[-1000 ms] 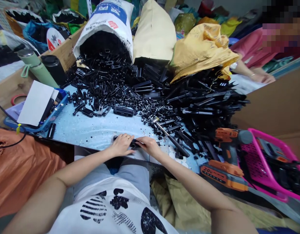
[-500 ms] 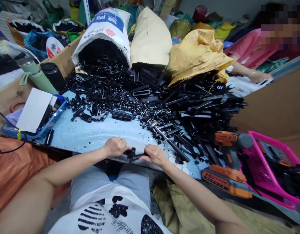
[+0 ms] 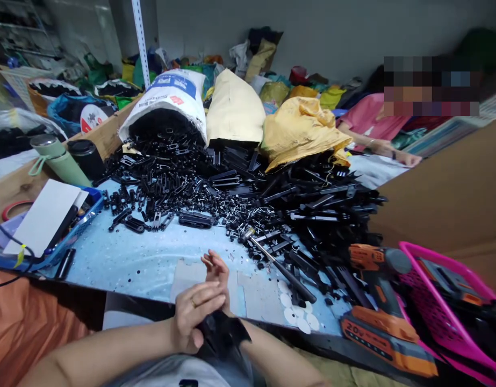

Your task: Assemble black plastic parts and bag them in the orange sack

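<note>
Two hands sit low at the near table edge, close to my body. My left hand is curled, fingers pressed onto a black strap wrapped round my right wrist. My right hand points up and away, fingers loosely extended, holding nothing that I can see. Whether the left hand truly pinches the strap or just presses it, I cannot tell.

Open room: bare blue tabletop just ahead of the hands, with a grey patch under them. Right of that lies a hammer, handle running toward the near right. Past it, an orange drill sits at the table's right corner, touching a pink basket. Far side is blocked by a big pile of black parts spilling from a white sack and a yellow bag. Left edge has a blue tray with white paper on it, and a green bottle behind. Another person in a pink sleeve works at the far right, well apart.

Versus half a second ago: both hands were flat on the table edge gripping a black part between them; now they've lifted off and come back toward me, and that part is gone from the edge. View tilted up, showing more wall.
</note>
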A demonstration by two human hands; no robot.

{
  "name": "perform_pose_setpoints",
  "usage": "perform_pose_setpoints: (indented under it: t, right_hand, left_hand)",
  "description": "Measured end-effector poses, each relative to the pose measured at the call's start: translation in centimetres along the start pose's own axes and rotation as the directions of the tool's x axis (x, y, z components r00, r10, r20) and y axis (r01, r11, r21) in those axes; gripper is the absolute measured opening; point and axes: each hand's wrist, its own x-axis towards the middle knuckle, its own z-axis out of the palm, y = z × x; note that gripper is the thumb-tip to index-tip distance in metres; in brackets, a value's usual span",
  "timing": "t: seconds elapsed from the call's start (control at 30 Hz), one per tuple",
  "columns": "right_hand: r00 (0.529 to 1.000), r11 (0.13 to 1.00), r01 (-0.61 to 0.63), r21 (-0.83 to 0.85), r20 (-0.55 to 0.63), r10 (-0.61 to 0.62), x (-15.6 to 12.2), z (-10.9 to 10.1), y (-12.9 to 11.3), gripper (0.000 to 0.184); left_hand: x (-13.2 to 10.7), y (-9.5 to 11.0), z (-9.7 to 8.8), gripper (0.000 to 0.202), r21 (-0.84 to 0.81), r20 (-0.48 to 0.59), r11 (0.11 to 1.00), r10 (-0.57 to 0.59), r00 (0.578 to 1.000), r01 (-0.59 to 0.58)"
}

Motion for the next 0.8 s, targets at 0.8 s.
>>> perform_pose_setpoints:
  t: [0.8]
  right_hand:
    - [0.907, 0.382, 0.304, -0.873, 0.388, 0.165, 30.7, -7.6, 12.0, 0.024]
  left_hand:
    - [12.4, -26.7, -6.3, 0.024, 0.817, -0.251, 0.23, -0.684, 0.685, 0.529]
